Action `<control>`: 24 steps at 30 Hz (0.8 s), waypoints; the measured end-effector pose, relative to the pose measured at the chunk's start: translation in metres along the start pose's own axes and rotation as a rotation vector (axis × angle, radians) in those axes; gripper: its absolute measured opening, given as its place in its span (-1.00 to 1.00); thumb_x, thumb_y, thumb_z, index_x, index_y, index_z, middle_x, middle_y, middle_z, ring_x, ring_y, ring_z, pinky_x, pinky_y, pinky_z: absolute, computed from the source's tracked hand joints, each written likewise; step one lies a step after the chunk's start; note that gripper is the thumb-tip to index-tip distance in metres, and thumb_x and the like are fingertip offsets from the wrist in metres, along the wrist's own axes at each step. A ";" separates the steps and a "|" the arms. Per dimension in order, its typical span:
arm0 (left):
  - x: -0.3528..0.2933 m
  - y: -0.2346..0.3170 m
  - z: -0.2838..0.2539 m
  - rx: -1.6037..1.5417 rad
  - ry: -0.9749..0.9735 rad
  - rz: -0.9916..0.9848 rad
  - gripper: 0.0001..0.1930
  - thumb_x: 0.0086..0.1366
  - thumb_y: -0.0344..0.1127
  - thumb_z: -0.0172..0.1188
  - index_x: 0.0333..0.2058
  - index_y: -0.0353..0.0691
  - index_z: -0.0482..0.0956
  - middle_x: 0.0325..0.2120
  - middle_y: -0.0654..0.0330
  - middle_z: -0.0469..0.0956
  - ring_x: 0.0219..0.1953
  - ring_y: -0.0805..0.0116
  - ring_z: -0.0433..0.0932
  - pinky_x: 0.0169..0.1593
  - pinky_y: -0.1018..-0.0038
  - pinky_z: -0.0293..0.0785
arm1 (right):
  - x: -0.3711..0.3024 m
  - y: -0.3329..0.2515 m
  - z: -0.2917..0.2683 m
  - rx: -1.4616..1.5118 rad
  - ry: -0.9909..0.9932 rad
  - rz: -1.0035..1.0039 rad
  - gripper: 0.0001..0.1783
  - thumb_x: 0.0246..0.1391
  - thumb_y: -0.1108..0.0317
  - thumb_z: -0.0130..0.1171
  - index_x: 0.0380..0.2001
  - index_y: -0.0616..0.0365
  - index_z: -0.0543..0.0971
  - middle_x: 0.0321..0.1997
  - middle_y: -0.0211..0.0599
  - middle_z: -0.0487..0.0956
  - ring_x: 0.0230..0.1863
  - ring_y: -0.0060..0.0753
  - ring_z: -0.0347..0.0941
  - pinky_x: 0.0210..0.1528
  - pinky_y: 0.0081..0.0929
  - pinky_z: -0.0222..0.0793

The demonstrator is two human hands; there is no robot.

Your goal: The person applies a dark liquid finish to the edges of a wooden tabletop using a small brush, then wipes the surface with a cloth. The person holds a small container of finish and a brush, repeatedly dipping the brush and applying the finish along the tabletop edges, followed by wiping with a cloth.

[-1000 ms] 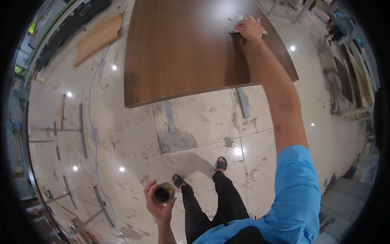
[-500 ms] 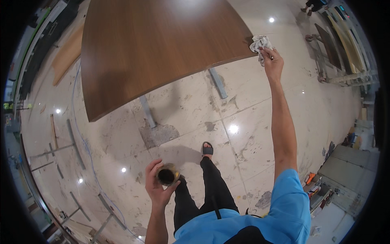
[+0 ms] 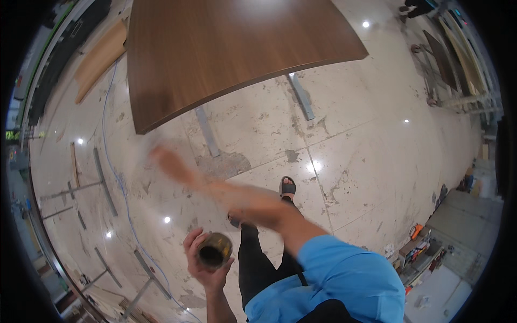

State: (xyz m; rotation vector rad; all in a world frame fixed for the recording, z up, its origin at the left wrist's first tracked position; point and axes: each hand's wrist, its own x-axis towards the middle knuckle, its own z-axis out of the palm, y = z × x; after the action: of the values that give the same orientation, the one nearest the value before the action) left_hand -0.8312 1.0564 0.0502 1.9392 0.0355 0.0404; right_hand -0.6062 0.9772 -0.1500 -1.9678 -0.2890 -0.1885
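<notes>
My left hand (image 3: 203, 267), low and left of centre, is closed around a small round jar (image 3: 215, 251) with a dark inside and yellowish marks on its wall. My right arm reaches across my body to the left, and my right hand (image 3: 171, 164) is smeared by motion below the near left corner of a brown wood-grain panel (image 3: 242, 46). A pale smear at its fingers fits the crumpled whitish cloth (image 3: 156, 144) held there a moment before; the fingers themselves do not show clearly.
Grey metal bars (image 3: 301, 97) jut out from beneath the panel. Metal frames (image 3: 99, 180) and a blue cable (image 3: 118, 185) lie on the floor to the left. A wheeled rack (image 3: 436, 81) with boards stands far right, near another person's legs (image 3: 416, 9). Tools (image 3: 417, 250) sit lower right.
My right hand has swept from the panel's near right corner across to its left corner. My left hand still holds the jar, slightly lower. The view has shifted a little.
</notes>
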 end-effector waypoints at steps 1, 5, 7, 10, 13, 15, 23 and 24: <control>-0.007 0.004 -0.003 -0.074 0.065 -0.064 -0.15 -0.11 -0.02 0.68 0.12 -0.30 0.52 0.19 -0.07 0.38 0.23 0.07 0.42 0.25 0.22 0.42 | -0.028 -0.024 0.056 0.062 -0.221 -0.007 -0.76 0.16 0.41 0.24 -0.11 0.08 0.75 -0.21 -0.28 0.73 -0.16 -0.23 0.63 -0.02 -0.23 0.53; -0.013 0.008 -0.011 -0.048 0.108 -0.073 -0.16 -0.07 0.02 0.66 0.13 -0.29 0.52 0.19 -0.07 0.38 0.22 0.06 0.42 0.23 0.21 0.45 | -0.158 -0.074 0.171 0.514 -0.662 0.006 -0.74 0.16 0.34 0.28 -0.10 0.14 0.75 -0.19 -0.25 0.74 -0.17 -0.27 0.65 -0.03 -0.26 0.55; -0.012 0.006 -0.007 -0.059 0.102 -0.066 -0.16 -0.07 0.02 0.66 0.13 -0.29 0.52 0.19 -0.07 0.37 0.23 0.07 0.41 0.23 0.21 0.46 | -0.200 -0.063 0.156 0.716 -0.687 0.203 -0.72 0.15 0.30 0.31 -0.10 0.17 0.75 -0.18 -0.23 0.75 -0.18 -0.29 0.66 -0.04 -0.28 0.56; -0.009 0.004 0.004 -0.117 0.046 -0.107 -0.16 -0.10 -0.06 0.67 0.14 -0.27 0.51 0.19 -0.07 0.37 0.25 0.07 0.38 0.26 0.21 0.42 | -0.215 -0.003 0.039 1.072 -0.459 0.653 -0.67 0.15 0.24 0.34 -0.10 0.21 0.75 -0.16 -0.21 0.76 -0.19 -0.32 0.67 -0.05 -0.31 0.57; -0.004 0.005 0.022 -0.113 -0.005 -0.069 -0.18 -0.12 -0.15 0.65 0.14 -0.26 0.51 0.18 -0.07 0.37 0.25 0.07 0.39 0.24 0.23 0.44 | -0.190 0.073 -0.161 0.981 0.036 0.911 -0.70 0.34 0.35 0.12 0.02 0.20 0.71 0.02 -0.13 0.73 -0.01 -0.23 0.65 0.10 -0.30 0.52; 0.001 0.007 0.037 -0.145 -0.032 -0.049 -0.20 -0.12 -0.21 0.64 0.14 -0.26 0.52 0.18 -0.08 0.37 0.24 0.08 0.39 0.22 0.27 0.47 | -0.159 0.114 -0.308 0.125 0.435 0.800 -0.71 0.32 0.47 0.11 -0.01 0.13 0.73 -0.10 -0.19 0.77 -0.18 -0.40 0.70 -0.05 -0.39 0.58; 0.004 0.019 0.072 -0.183 -0.111 -0.064 -0.20 -0.08 -0.20 0.68 0.14 -0.28 0.51 0.16 -0.08 0.38 0.20 0.09 0.44 0.21 0.27 0.50 | -0.004 0.143 -0.554 -0.840 0.560 0.102 -0.83 0.16 0.42 0.31 -0.18 0.10 0.77 -0.26 -0.11 0.74 -0.25 -0.05 0.64 -0.13 -0.24 0.52; 0.003 0.018 0.073 -0.239 -0.106 -0.056 -0.20 -0.10 -0.25 0.68 0.14 -0.30 0.51 0.16 -0.08 0.38 0.19 0.09 0.46 0.21 0.27 0.50 | 0.004 0.139 -0.550 -0.895 0.486 0.130 -0.83 0.16 0.41 0.31 -0.19 0.10 0.77 -0.25 -0.13 0.74 -0.23 -0.04 0.63 -0.12 -0.22 0.52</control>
State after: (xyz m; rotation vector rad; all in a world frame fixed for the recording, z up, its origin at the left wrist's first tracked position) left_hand -0.8246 0.9818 0.0406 1.6982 0.0136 -0.0918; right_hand -0.5621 0.4204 -0.0494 -2.7069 0.3025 -0.8050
